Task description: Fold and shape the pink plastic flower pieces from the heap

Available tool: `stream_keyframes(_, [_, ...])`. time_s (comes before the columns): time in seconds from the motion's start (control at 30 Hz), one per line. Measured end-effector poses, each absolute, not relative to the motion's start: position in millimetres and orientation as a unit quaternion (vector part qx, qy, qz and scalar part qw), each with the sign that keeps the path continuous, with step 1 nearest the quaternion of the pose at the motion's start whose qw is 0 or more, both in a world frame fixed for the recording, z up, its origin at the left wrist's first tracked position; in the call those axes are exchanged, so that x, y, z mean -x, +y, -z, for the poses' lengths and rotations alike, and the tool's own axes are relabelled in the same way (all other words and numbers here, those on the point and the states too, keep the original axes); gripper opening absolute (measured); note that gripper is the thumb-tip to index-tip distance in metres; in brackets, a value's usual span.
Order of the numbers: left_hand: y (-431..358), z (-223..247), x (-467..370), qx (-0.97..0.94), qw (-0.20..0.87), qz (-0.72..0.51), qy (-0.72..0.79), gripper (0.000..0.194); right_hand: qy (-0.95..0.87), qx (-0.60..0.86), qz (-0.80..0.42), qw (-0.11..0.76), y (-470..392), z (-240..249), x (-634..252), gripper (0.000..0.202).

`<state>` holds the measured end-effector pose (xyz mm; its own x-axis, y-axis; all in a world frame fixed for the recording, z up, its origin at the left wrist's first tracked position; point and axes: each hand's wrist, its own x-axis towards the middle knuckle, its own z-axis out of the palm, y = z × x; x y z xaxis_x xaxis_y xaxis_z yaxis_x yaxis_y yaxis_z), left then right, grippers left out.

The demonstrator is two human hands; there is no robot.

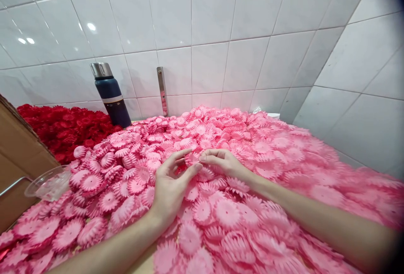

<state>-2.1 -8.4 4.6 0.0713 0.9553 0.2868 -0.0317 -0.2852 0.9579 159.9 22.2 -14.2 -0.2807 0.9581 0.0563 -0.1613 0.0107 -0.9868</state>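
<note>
Two bare hands meet over a heap of pink flowers [227, 215], their discs ringed with frilled petals, on a pale counter [144, 261] that shows in a patch by the left forearm. The left hand [172, 181] curves in from below, thumb and fingers closing its grip on a single pink flower [192, 158] held just above the middle of the heap. The right hand [224, 163] reaches in from the other side, thumb and forefinger tips drawn together at the flower's edge; whether that grip pinches the petals cannot be told. On the left, a clear plastic bowl [47, 184] sits tilted at the edge of the pink heap, next to a brown cardboard box [22, 160]. Behind them lies a mound of deep red flowers [67, 129]. A dark blue bottle [112, 97] with a silver cap stands between the red and pink piles, near a wall of white tiles [208, 17]. A narrow metal strip [162, 91] rises against the tiles to the right of the bottle, its lower end meeting the flowers.
</note>
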Motion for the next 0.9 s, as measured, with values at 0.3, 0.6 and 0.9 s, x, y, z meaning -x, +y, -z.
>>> stream_keyframes(0.3, [-9.2,-6.1,3.1,-0.581,0.438,-0.551,0.41,0.028,-0.56,0.352,-0.583,0.472,16.0,8.4,-160.1,0.018])
stream_keyframes(0.6, [-9.1,-4.1,2.6,-0.589,0.461,-0.541,0.385,0.031,-0.577,0.375,-0.561,0.46,17.1,11.7,-156.4,0.031])
stream_keyframes(0.9, [-8.9,-2.8,2.4,-0.616,0.469,-0.526,0.353,0.045,-0.569,0.425,-0.521,0.474,22.5,16.2,-159.3,0.032])
